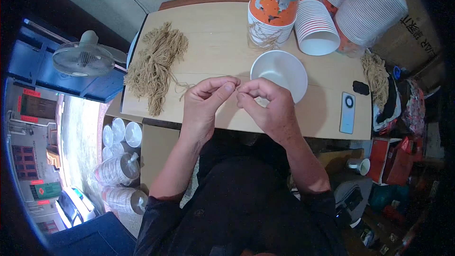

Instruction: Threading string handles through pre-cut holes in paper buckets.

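Note:
My left hand (211, 97) and my right hand (269, 106) meet above the near part of the table, thumbs and forefingers pinched, fingertips almost touching. Whatever lies between the fingertips is too small to make out. A loose strand runs from a heap of tan twine (159, 64), on the table's left side, toward my left hand; whether it reaches the fingers is hidden. Just beyond my right hand stands a round white paper tub (272, 62), its mouth facing up, partly covered by that hand.
Behind the tub stand an orange tub with a green lid (276, 7) and stacked white tubs (316, 31). A phone (347, 113) and a small black object (360, 87) lie on the wooden table (213, 33) at right. More twine (376, 78) hangs at its right edge. A fan (83, 58) stands left.

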A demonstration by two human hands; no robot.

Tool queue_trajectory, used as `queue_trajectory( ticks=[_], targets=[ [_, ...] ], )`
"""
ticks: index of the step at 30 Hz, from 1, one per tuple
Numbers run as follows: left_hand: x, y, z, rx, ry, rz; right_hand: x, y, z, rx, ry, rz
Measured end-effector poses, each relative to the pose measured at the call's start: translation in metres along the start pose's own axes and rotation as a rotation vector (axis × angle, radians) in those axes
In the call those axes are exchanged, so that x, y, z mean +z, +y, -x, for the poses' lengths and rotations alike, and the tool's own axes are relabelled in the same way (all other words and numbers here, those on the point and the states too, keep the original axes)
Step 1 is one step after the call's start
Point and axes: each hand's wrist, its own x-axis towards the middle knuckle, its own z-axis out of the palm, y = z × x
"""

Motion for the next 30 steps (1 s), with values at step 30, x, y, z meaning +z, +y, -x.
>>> queue_trajectory(
  ticks=[30],
  targets=[
    [0.009,-0.083,-0.130,0.118,-0.190,-1.059,-0.053,0.100,-0.068,-0.007,0.374,0.570]
  ],
)
